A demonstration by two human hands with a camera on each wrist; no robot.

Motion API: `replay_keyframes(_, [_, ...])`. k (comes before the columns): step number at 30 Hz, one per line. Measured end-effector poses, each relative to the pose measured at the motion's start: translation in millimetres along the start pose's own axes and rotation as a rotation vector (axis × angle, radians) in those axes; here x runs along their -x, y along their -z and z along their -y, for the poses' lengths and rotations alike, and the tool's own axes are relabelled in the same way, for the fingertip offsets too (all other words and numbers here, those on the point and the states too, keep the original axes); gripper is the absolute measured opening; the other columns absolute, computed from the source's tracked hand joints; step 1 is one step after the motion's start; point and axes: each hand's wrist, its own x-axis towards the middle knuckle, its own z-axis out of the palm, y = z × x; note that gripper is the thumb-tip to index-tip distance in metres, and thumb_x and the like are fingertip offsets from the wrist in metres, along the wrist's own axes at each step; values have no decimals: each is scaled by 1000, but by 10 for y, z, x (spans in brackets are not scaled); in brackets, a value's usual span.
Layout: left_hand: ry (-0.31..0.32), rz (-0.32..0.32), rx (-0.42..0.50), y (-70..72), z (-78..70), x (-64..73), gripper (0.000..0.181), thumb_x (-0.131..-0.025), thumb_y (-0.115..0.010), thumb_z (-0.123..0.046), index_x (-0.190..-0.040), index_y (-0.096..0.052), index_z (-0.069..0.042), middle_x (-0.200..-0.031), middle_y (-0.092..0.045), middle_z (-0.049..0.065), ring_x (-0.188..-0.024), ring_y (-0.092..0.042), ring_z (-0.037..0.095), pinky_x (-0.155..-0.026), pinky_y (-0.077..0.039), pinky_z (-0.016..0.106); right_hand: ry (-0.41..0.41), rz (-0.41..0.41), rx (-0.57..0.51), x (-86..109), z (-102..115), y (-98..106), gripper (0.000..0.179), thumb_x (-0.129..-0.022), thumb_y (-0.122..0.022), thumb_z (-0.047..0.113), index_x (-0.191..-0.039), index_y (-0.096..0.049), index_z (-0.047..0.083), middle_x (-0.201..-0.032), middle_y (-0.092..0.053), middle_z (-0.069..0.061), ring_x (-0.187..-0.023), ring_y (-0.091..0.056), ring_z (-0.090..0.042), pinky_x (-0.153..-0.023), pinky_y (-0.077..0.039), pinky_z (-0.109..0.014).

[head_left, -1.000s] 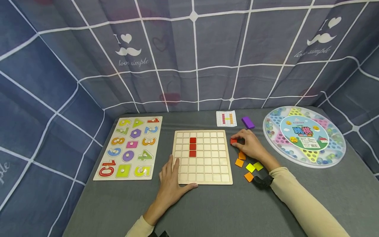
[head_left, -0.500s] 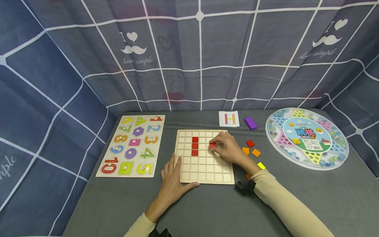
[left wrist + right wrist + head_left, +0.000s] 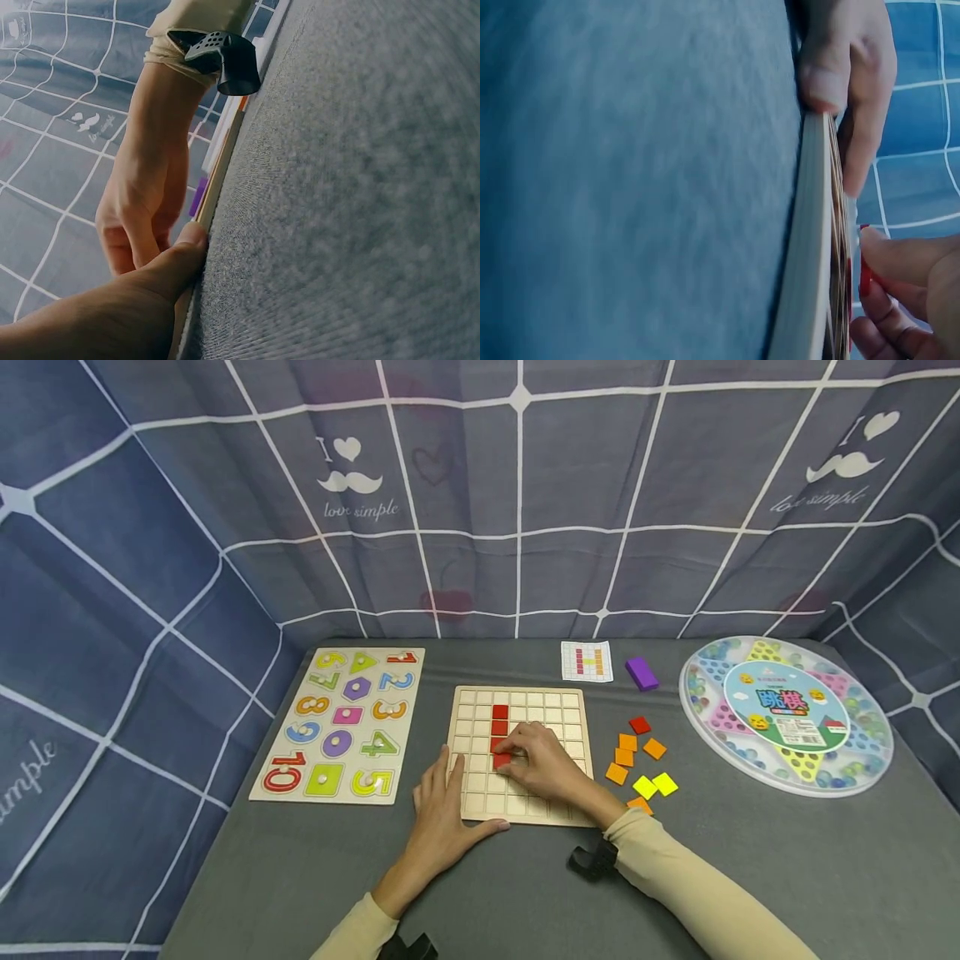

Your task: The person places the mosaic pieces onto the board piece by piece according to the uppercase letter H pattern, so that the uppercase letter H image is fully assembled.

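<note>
In the head view, a wooden grid board [image 3: 481, 805] lies on the grey cloth. Several red square tiles form a column [image 3: 499, 719] in its left half. My right hand [image 3: 547, 766] pinches a red square tile [image 3: 865, 276] between thumb and fingers, at the column's lower end. In the right wrist view that tile stands slightly off the board, on its edge. My left hand [image 3: 442, 814] rests at the board's lower left corner, fingers extended along the left side, thumb [image 3: 193, 234] against the front edge.
Right of the board lie loose orange tiles [image 3: 617, 774], yellow tiles [image 3: 664, 784] and one red tile [image 3: 640, 725]. Behind are a pattern card [image 3: 587, 662] and a purple block [image 3: 642, 674]. A number puzzle [image 3: 335, 727] lies left, a round game box [image 3: 786, 714] right.
My right hand has carried a red tile from the loose pile leftward over the board to the red column. My left hand has stayed at the board's corner. The head view has shifted slightly.
</note>
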Motion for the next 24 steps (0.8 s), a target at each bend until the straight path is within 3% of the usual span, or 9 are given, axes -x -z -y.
replay_keyframes(24, [-1, 10, -12, -11, 8, -3, 118, -65, -80, -65, -151, -32, -1, -161, -17, 22, -138, -27, 39, -94, -25, 49, -8, 41, 41, -18, 0, -82, 23, -76, -83, 20, -98, -75, 15, -93, -65, 2, -89, -54, -17, -80, -36, -35])
